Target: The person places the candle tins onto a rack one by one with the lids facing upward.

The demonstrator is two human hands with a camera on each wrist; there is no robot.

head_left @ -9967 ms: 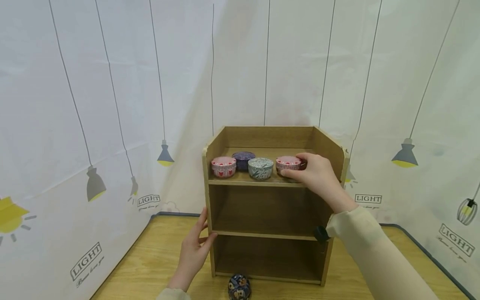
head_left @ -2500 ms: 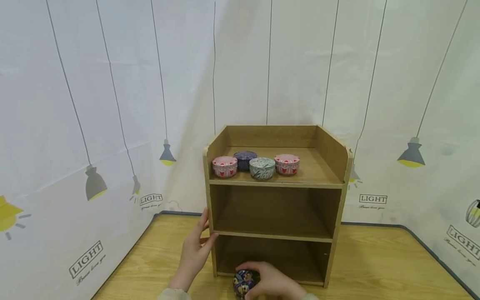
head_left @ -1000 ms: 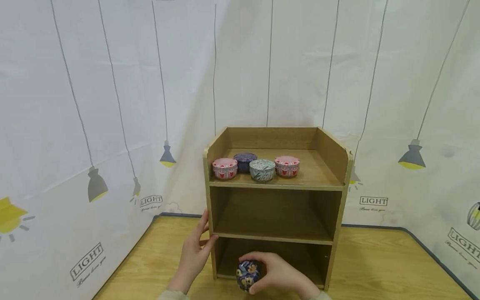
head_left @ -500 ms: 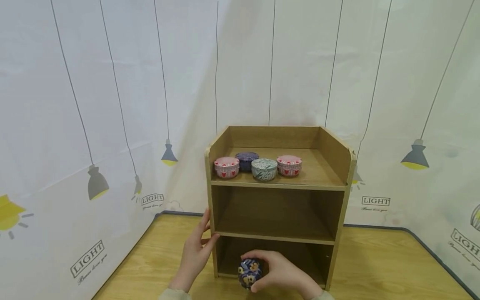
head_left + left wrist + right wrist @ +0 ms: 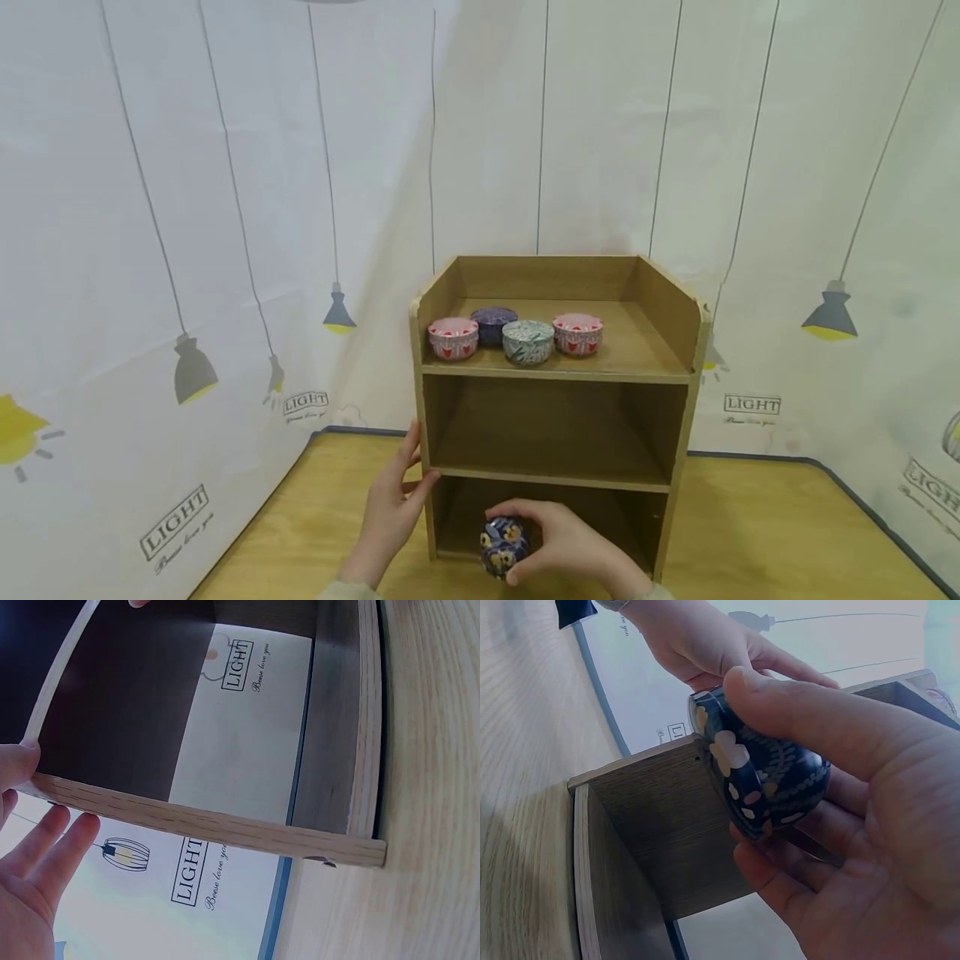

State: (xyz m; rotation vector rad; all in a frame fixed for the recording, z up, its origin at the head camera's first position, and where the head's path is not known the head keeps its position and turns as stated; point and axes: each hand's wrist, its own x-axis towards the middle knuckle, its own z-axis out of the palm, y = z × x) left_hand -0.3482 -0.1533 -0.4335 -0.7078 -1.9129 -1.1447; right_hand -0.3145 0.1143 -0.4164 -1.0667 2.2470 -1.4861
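My right hand (image 5: pixel 562 542) grips a small round lidded tin (image 5: pixel 504 547), dark blue with flowers, between thumb and fingers. It tilts the tin in front of the lowest compartment of a wooden shelf unit (image 5: pixel 555 482). The right wrist view shows the floral lid (image 5: pixel 733 761) turned on edge. My left hand (image 5: pixel 390 508) holds the unit's left side panel, thumb at its front edge and fingers against the outer face (image 5: pixel 71 840). On the top shelf stand a pink heart tin (image 5: pixel 453 338), a purple tin (image 5: pixel 492 325), a green leaf tin (image 5: pixel 528 342) and another pink tin (image 5: pixel 577 334).
Beneath the unit lies a wood-grain tabletop (image 5: pixel 757 517). A white backdrop (image 5: pixel 600 125) printed with hanging lamps encloses the back and sides. Low side walls and a back board edge the top shelf.
Ten seconds ago my right hand was at the right pink tin on the top shelf. It since reached down, took the floral tin and raised it slightly. My left hand stayed put.
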